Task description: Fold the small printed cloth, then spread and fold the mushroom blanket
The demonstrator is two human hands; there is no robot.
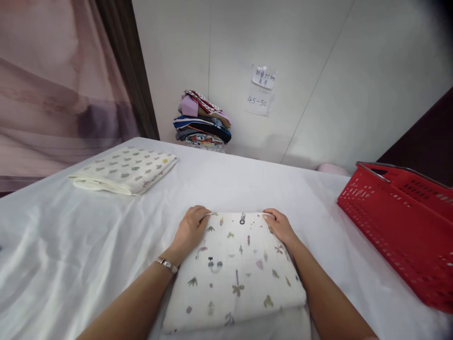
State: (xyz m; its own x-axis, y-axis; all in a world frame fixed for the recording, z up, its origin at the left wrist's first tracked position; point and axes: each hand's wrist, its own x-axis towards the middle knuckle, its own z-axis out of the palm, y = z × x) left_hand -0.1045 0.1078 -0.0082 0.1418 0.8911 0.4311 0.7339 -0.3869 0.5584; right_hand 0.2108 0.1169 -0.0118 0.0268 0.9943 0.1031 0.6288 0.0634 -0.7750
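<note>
We have both hands on a folded white cloth (235, 264), which lies flat on the white-covered bench (226, 184) straight in front of us, between our forearms. Our left hand (191, 231) is at its far left corner, thumb and fingers pinching the edge; our right hand (281, 227) does the same at the far right corner, its fingers closed on the fabric. Small muted motifs are scattered over the upper layer, among them leaves, a rainbow and a flower on a stem, and at the near end we see a plainer white layer showing from beneath. We wear a metal band (167, 265) on the left wrist. Toward the far left of the bench, well apart from our hands, we see a second folded cloth (123, 169), white with rows of grey-green prints. On our right stands a red perforated basket (396, 231) with a metal handle resting along its rim. Past the far edge we see a stack of folded fabrics (202, 126) against the pale wall (177, 52), its base hidden by the bench. Two paper notes (264, 78) are stuck up there, the lower one reading "45-50". A pinkish curtain (63, 85) hangs at our left.
</note>
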